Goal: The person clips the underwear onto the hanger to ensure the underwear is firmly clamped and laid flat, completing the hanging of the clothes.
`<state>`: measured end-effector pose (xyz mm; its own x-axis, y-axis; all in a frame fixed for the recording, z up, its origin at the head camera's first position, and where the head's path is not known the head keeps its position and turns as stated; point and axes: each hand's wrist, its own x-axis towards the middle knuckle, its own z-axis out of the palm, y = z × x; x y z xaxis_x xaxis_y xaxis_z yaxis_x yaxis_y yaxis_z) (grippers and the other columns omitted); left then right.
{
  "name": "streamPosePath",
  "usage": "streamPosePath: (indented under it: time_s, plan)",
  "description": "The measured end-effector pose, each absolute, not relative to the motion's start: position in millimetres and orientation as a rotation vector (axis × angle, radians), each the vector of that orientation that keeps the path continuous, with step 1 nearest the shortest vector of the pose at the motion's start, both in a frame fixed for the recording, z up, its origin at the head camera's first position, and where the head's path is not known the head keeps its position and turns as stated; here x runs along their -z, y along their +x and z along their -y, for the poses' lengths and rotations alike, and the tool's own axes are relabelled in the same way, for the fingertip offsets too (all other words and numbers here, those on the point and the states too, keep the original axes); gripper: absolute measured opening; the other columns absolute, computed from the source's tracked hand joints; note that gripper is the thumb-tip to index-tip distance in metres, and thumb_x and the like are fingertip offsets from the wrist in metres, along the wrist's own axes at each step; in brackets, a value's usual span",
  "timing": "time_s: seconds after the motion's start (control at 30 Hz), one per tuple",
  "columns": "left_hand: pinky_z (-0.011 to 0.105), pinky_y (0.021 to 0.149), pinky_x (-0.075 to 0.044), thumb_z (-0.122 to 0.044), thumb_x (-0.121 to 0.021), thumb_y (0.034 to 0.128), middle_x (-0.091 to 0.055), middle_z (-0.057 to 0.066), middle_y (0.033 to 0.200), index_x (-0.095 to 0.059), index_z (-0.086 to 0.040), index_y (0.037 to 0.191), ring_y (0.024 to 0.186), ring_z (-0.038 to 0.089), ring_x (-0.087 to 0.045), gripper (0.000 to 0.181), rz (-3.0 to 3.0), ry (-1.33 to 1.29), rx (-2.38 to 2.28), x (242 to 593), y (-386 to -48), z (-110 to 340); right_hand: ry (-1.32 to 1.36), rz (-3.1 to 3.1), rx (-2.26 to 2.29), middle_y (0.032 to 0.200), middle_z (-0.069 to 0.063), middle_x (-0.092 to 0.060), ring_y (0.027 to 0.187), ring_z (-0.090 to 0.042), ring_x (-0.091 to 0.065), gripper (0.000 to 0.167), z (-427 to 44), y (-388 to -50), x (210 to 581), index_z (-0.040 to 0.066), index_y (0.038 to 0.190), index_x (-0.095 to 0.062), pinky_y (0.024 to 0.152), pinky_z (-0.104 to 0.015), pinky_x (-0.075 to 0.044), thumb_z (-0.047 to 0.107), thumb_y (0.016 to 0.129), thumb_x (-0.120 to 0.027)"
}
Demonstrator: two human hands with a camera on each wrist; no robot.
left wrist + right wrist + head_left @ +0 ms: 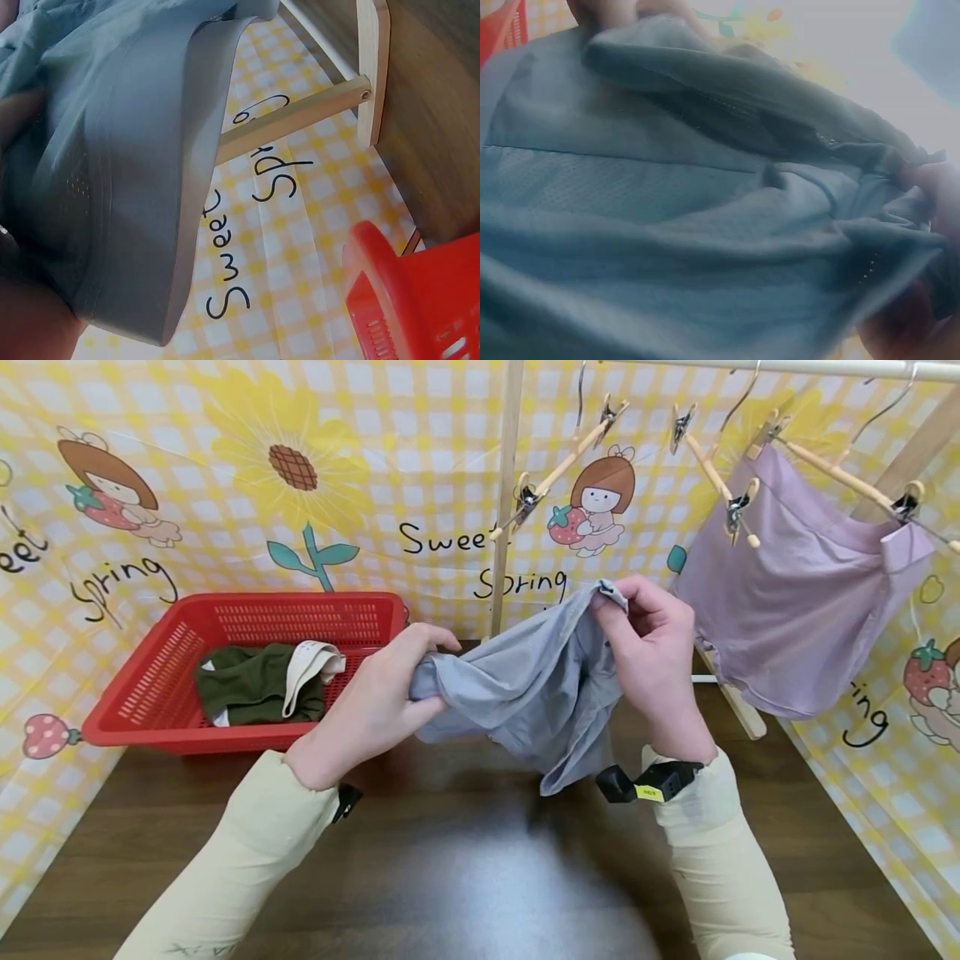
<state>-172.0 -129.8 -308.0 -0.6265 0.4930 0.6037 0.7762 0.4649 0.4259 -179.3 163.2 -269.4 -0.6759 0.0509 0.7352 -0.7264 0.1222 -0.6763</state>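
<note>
A grey-blue garment (525, 685) hangs between both hands above the table in the head view. The left hand (375, 702) grips its left end between thumb and fingers. At the upper right corner, the right hand (656, 652) pinches the cloth with thumb and curled fingers. The left wrist view shows a wide smooth band (142, 172) along the garment's edge, with part of the left hand (34, 315) at the lower left. Folds of the garment (667, 195) fill most of the right wrist view, and the right hand (922, 300) holds them at the right edge.
A red basket (142, 693) at the left holds a dark green garment (243, 681) with a cream part. Clip hangers (558, 468) hang from a white rail (825, 367) above. A lilac garment (787, 585) is clipped at the right. The rack's wooden foot (738, 702) stands on the brown table (450, 877).
</note>
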Motion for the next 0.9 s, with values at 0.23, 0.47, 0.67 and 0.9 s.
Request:
streamPosePath:
  time_s: [0.23,0.47,0.67,0.9]
  plan:
    - [0.030,0.072,-0.045,0.006,-0.053,0.0890,-0.060,-0.006,0.091,-0.068,-0.012,0.095,0.083,0.011,-0.055,0.024,2.221,-1.056,1.009,306.1,-172.0,133.0,0.692,1.847,-1.640,0.077,-0.004,-0.062,0.061,-0.014,-0.047,0.007,-181.2,-171.0,269.6,-0.012,0.087,-0.069,0.055,-0.023,-0.036,-0.006,0.091,-0.071]
    - [0.033,0.075,-0.044,0.004,-0.049,0.0926,-0.060,0.001,0.090,-0.072,-0.007,0.089,0.084,0.018,-0.057,0.025,2.134,-0.840,1.001,301.5,-175.1,132.1,0.729,1.934,-1.712,0.072,-0.004,-0.059,0.058,-0.013,-0.045,0.007,-190.5,-155.0,268.7,-0.007,0.083,-0.068,0.053,-0.022,-0.035,-0.009,0.089,-0.071]
    - [0.027,0.056,-0.037,0.003,-0.052,0.0964,-0.057,-0.001,0.066,-0.064,-0.007,0.082,0.062,0.010,-0.053,0.022,2.086,-0.633,1.142,285.3,-164.6,132.1,0.800,2.013,-1.551,0.069,-0.002,-0.060,0.059,-0.011,-0.050,0.011,-195.0,-137.7,262.7,-0.003,0.081,-0.069,0.056,-0.019,-0.042,-0.013,0.086,-0.071]
    - [0.025,0.060,-0.041,0.003,-0.055,0.0930,-0.066,0.002,0.077,-0.068,0.000,0.087,0.068,0.013,-0.058,0.015,1.979,-0.756,1.218,240.9,-127.4,139.7,0.986,1.898,-1.667,0.071,-0.005,-0.063,0.059,-0.011,-0.049,0.009,-205.8,-111.1,253.4,-0.008,0.082,-0.069,0.050,-0.019,-0.037,-0.005,0.089,-0.075]
